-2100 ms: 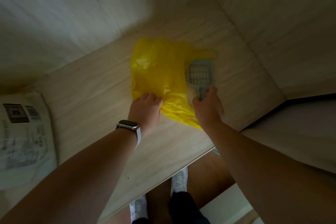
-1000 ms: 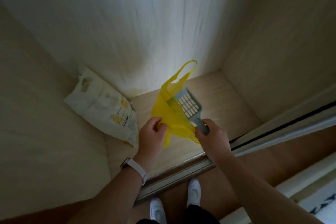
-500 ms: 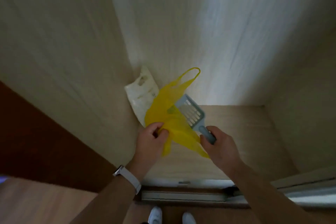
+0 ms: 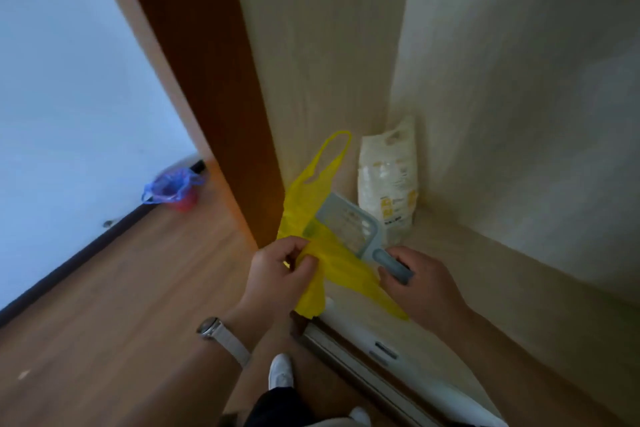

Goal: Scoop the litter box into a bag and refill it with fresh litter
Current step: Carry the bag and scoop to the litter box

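Note:
My left hand (image 4: 277, 274) pinches a yellow plastic bag (image 4: 311, 208) by its crumpled middle, and one loop handle sticks up. My right hand (image 4: 420, 282) grips the handle of a pale blue slotted litter scoop (image 4: 349, 224), whose head lies against the bag. A white bag of litter (image 4: 388, 180) with yellow marks stands upright in the back corner of the wardrobe, behind the scoop. No litter box is in view.
The wardrobe's wooden floor (image 4: 485, 274) and sliding-door track (image 4: 363, 350) lie below my hands, with a brown side panel (image 4: 194, 73) to the left. A small red bin lined with a blue bag (image 4: 173, 189) stands by the white wall on the laminate floor. My white shoes (image 4: 281, 371) are at the bottom.
My view has swung left, bringing the room floor, wall and red bin into sight. Both hands keep their hold on the bag and scoop, lifted off the wardrobe shelf earlier.

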